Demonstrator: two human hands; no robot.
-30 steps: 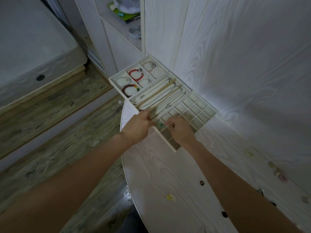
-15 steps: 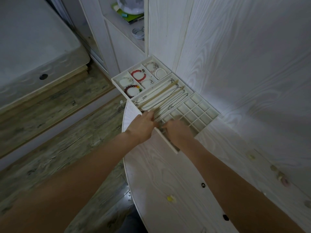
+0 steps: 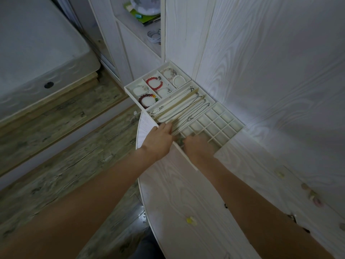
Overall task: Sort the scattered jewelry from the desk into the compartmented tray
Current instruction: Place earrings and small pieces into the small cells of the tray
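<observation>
The white compartmented tray (image 3: 130,93) sits in the desk's far corner. Its far cells hold bead bracelets such as a red one (image 3: 154,83), its middle holds necklaces (image 3: 186,107), and its right part is a grid of small cells (image 3: 220,126). My left hand (image 3: 158,141) rests with straight fingers on the tray's near edge by the necklaces. My right hand (image 3: 197,146) curls down into the near-left grid cells, fingertips at a small green piece (image 3: 179,140). Loose pieces lie on the desk: a yellow one (image 3: 191,220), pale ones (image 3: 280,173) and a pink one (image 3: 317,201).
The round white desk edge (image 3: 144,193) drops to a wood floor (image 3: 65,156) on the left. White wall panels (image 3: 270,71) close in behind and to the right. A shelf niche with coiled cables (image 3: 154,35) stands beyond the tray. Small dark pieces (image 3: 292,217) lie at right.
My right hand has lowered with the green piece from above the tray's near edge into the grid cells. My left hand stays on the tray's edge. The view has shifted slightly.
</observation>
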